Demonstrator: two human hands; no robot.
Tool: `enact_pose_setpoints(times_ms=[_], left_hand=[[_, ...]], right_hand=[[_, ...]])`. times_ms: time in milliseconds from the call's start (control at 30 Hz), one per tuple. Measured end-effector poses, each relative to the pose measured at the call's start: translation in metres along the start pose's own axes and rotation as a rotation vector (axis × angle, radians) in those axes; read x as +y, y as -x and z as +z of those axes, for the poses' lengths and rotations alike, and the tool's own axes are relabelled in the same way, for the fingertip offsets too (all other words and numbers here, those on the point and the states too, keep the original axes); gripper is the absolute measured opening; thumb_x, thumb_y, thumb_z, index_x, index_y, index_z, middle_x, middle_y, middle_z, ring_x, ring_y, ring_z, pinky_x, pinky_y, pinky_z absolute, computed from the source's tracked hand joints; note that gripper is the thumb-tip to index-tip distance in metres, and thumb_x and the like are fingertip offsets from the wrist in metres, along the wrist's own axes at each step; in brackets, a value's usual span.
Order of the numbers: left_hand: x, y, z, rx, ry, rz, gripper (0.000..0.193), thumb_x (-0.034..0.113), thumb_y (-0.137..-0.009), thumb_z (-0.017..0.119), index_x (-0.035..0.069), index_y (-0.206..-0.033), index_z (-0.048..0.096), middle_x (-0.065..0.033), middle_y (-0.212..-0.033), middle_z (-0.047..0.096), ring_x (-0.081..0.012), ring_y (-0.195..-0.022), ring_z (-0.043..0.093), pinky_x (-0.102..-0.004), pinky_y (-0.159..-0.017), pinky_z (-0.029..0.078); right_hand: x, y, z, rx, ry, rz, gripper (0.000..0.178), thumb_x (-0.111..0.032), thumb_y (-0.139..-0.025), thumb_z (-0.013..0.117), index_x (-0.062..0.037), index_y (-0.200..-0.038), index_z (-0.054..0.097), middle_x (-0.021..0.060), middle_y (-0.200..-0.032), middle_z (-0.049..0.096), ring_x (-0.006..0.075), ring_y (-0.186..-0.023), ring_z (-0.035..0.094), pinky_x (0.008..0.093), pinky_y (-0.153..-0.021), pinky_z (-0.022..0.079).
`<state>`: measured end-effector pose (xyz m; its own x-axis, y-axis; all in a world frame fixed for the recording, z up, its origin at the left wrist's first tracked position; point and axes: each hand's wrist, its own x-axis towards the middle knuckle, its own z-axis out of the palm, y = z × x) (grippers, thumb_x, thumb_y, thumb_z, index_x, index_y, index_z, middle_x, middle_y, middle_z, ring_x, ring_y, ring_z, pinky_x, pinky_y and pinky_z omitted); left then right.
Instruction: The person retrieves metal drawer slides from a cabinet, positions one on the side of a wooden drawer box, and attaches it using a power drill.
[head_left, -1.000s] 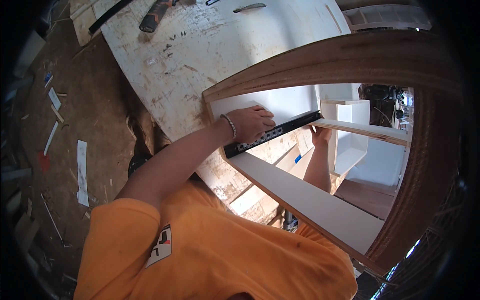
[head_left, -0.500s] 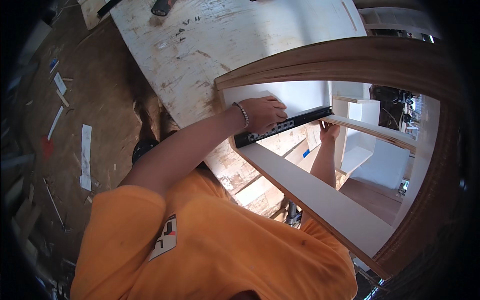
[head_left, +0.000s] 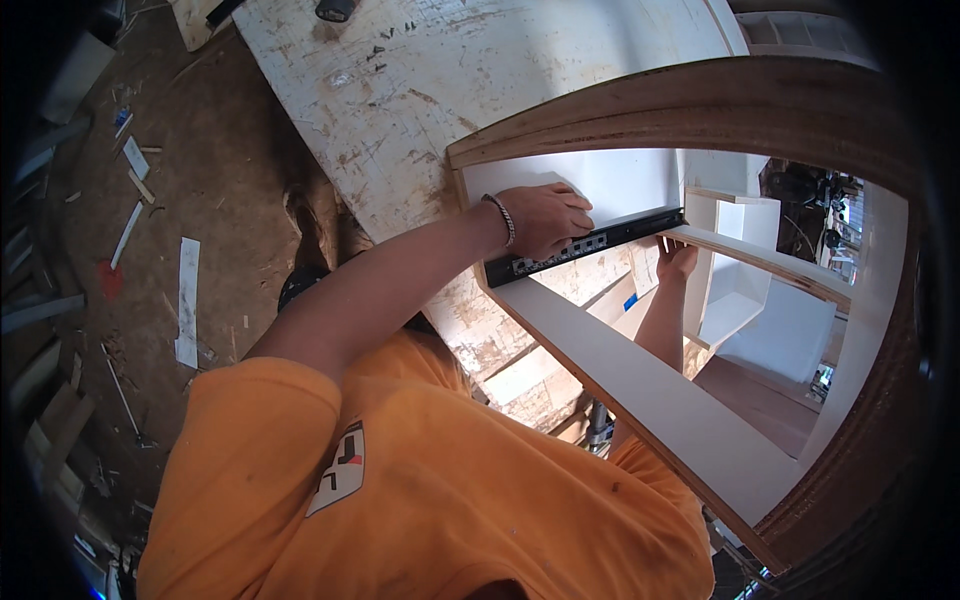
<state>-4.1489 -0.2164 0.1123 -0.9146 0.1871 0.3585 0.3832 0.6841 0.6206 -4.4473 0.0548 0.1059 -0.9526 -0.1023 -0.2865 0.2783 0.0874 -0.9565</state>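
Note:
A black metal drawer slide point(head_left: 625, 232) with a perforated ball strip lies along the inner side of a wooden cabinet frame point(head_left: 640, 392), against a white panel point(head_left: 625, 180). My left hand point(head_left: 545, 222) is closed over the slide near its middle, fingers curled toward its edge, with a bracelet at the wrist. Through the frame's opening reaches my right hand point(head_left: 677, 260). Its fingers are bent upward at the slide's far end, beneath a pale cross rail point(head_left: 760, 258); the rail partly hides the fingertips, so what they grip cannot be made out.
The frame rests on a scuffed white worktable point(head_left: 370, 130). Several screws point(head_left: 378, 50) and a dark tool end point(head_left: 335, 9) lie at its far side. Wood offcuts point(head_left: 188, 300) litter the floor at left. A white box-like cabinet point(head_left: 735, 300) stands beyond the frame.
The whole view has shifted slightly, so the scene sits a little further right. Both hands keep their places on the slide and by the rail.

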Motion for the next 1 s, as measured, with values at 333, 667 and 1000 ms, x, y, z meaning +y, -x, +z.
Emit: enact_pose_setpoints(times_ms=[333,667,1000], left_hand=[[0.000,0.001,0.001,0.010,0.006,0.012,0.031,0.014,-0.090,0.059,0.007,-0.120,0.063,-0.0033,-0.130,0.062,-0.0218,-0.134,0.047,-0.0387,-0.115,0.034],[0.000,0.000,0.002,0.000,0.014,0.006,0.032,0.015,-0.090,0.059,0.008,-0.121,0.063,-0.0029,-0.132,0.061,-0.0213,-0.135,0.046,-0.0389,-0.115,0.033],[0.001,0.000,-0.001,-0.016,0.013,-0.015,0.033,0.015,-0.091,0.059,0.008,-0.124,0.061,-0.0032,-0.132,0.061,-0.0209,-0.136,0.045,-0.0392,-0.116,0.033]], right_hand=[[0.000,0.001,-0.001,0.002,-0.005,0.004,0.051,-0.046,-0.100,0.043,-0.0082,-0.132,0.054,0.0166,-0.136,0.052,0.0323,-0.128,0.050,0.0509,-0.103,0.044],[0.000,0.003,0.005,0.045,-0.042,0.021,0.047,-0.043,-0.099,0.044,-0.0089,-0.129,0.057,0.0135,-0.136,0.051,0.0300,-0.128,0.048,0.0479,-0.105,0.041],[-0.003,0.005,0.008,0.019,-0.068,0.034,0.047,-0.043,-0.096,0.047,-0.0100,-0.128,0.060,0.0136,-0.132,0.051,0.0293,-0.123,0.047,0.0483,-0.103,0.040]])
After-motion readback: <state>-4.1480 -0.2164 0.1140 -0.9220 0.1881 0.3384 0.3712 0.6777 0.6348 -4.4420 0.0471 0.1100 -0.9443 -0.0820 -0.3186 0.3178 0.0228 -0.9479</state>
